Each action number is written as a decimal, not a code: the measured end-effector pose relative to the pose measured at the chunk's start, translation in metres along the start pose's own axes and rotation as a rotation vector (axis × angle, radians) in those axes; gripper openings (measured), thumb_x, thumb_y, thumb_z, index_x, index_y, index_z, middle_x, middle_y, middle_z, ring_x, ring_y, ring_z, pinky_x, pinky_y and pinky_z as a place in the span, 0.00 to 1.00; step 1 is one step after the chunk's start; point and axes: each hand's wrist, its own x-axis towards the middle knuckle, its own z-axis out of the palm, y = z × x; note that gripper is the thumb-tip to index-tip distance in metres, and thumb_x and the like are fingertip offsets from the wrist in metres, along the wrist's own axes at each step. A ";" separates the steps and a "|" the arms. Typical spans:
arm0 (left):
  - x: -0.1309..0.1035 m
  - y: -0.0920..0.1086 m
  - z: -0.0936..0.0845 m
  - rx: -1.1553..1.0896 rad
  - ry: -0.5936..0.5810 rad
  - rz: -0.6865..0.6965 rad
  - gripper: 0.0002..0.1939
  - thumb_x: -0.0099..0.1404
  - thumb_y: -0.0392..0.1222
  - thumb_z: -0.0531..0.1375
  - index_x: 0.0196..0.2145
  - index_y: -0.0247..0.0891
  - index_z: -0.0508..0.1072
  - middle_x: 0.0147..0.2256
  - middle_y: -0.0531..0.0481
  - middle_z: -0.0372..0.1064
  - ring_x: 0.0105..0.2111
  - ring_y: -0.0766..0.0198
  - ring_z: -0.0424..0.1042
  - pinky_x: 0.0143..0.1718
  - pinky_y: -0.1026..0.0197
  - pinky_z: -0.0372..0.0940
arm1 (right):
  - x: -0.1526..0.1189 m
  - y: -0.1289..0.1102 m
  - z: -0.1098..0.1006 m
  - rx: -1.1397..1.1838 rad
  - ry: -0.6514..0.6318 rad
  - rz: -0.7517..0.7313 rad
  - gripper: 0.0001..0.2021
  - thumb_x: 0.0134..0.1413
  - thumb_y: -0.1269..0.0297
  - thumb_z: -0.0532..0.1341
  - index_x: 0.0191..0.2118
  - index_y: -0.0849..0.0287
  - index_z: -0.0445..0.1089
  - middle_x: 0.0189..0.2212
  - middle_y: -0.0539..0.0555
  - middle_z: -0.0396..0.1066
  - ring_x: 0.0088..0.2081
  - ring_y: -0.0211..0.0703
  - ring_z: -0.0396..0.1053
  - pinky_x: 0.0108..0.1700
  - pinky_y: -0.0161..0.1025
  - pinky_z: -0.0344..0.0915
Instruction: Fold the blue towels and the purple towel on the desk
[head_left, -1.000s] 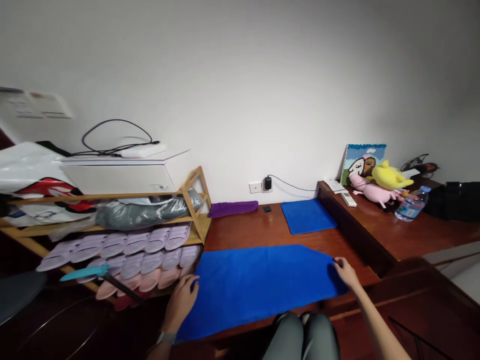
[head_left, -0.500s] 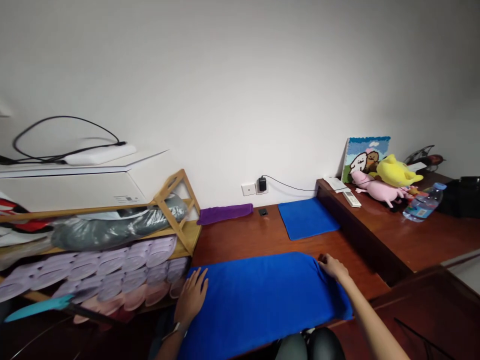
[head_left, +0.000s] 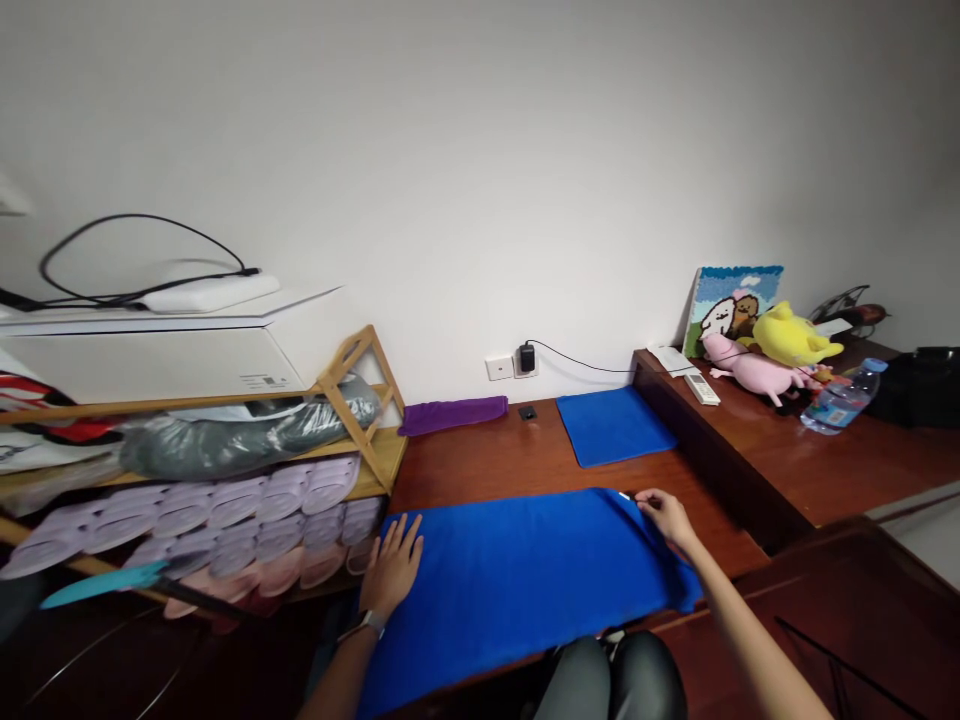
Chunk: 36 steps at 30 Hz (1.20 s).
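A large blue cloth (head_left: 517, 590) lies spread over the front of the brown wooden desk (head_left: 480, 470), its near edge by my knees. My left hand (head_left: 394, 567) rests flat on its left side, fingers spread. At the far right corner, my right hand (head_left: 664, 517) pinches the cloth's edge between thumb and fingers, and a small white spot shows beside the fingertips. Folds run down the cloth's right side. Further back lie a folded blue cloth (head_left: 615, 425) and a folded purple cloth (head_left: 454, 415) along the wall.
To the left, a wooden rack (head_left: 365, 400) holds several lilac slippers (head_left: 247, 505) and a white box (head_left: 150, 365). On the raised right surface are a pink plush toy (head_left: 754, 372), a yellow plush toy (head_left: 795, 335), a water bottle (head_left: 844, 400) and a remote control (head_left: 702, 389). A black plug (head_left: 527, 357) sits in the wall socket.
My right hand has lifted the far right corner slightly, and a white spot now shows there. My left hand stays flat on the cloth. The view has shifted a little.
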 end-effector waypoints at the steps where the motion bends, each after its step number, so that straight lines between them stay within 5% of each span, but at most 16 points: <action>1: 0.000 -0.001 0.001 0.000 0.001 -0.002 0.32 0.76 0.50 0.46 0.72 0.42 0.66 0.72 0.40 0.60 0.73 0.47 0.59 0.73 0.37 0.51 | 0.007 -0.002 -0.006 0.018 0.040 -0.015 0.14 0.51 0.50 0.66 0.35 0.54 0.80 0.40 0.57 0.83 0.44 0.53 0.80 0.52 0.46 0.73; 7: 0.009 0.004 0.001 0.014 0.031 -0.033 0.32 0.75 0.48 0.47 0.71 0.39 0.68 0.71 0.37 0.62 0.72 0.44 0.60 0.72 0.35 0.52 | 0.058 -0.020 -0.025 0.004 0.210 -0.168 0.20 0.60 0.43 0.59 0.34 0.55 0.78 0.48 0.61 0.78 0.52 0.54 0.75 0.62 0.50 0.68; 11: 0.019 0.012 -0.003 0.032 0.065 -0.031 0.32 0.75 0.51 0.46 0.68 0.37 0.72 0.69 0.35 0.65 0.69 0.42 0.64 0.70 0.36 0.57 | 0.075 -0.024 -0.007 -0.056 0.233 -0.214 0.20 0.66 0.46 0.54 0.37 0.54 0.78 0.53 0.63 0.75 0.56 0.55 0.71 0.66 0.54 0.64; 15: 0.025 0.015 0.001 0.017 0.081 0.026 0.33 0.75 0.51 0.46 0.68 0.35 0.71 0.70 0.35 0.64 0.70 0.42 0.63 0.71 0.38 0.55 | 0.062 -0.008 0.035 -0.238 0.133 -0.231 0.22 0.68 0.50 0.53 0.51 0.55 0.79 0.64 0.63 0.70 0.67 0.57 0.64 0.73 0.54 0.56; 19: 0.025 0.011 0.007 0.042 0.004 0.024 0.33 0.75 0.51 0.47 0.71 0.37 0.68 0.72 0.36 0.59 0.72 0.40 0.60 0.72 0.34 0.51 | 0.040 0.019 0.063 -0.554 -0.048 -0.159 0.29 0.72 0.50 0.49 0.70 0.55 0.68 0.75 0.58 0.58 0.76 0.57 0.50 0.77 0.57 0.44; 27: 0.024 0.007 0.010 0.050 -0.030 0.030 0.34 0.75 0.56 0.49 0.72 0.42 0.66 0.73 0.39 0.58 0.73 0.40 0.56 0.73 0.35 0.49 | 0.023 0.041 0.049 -0.712 -0.102 -0.032 0.33 0.75 0.46 0.42 0.78 0.49 0.54 0.79 0.52 0.46 0.79 0.56 0.41 0.78 0.59 0.39; 32: 0.028 0.015 0.004 0.080 -0.062 0.003 0.35 0.75 0.58 0.48 0.73 0.43 0.65 0.74 0.39 0.56 0.73 0.38 0.56 0.72 0.33 0.50 | 0.024 0.034 0.042 -0.756 -0.134 0.029 0.34 0.75 0.45 0.41 0.79 0.49 0.50 0.79 0.53 0.43 0.79 0.56 0.39 0.77 0.60 0.39; 36: 0.032 0.030 -0.007 0.089 -0.013 0.043 0.33 0.76 0.57 0.49 0.71 0.38 0.68 0.72 0.35 0.61 0.72 0.39 0.60 0.72 0.33 0.52 | 0.026 0.016 0.051 -0.811 -0.054 0.007 0.33 0.74 0.47 0.45 0.78 0.53 0.55 0.78 0.58 0.50 0.78 0.60 0.46 0.76 0.63 0.41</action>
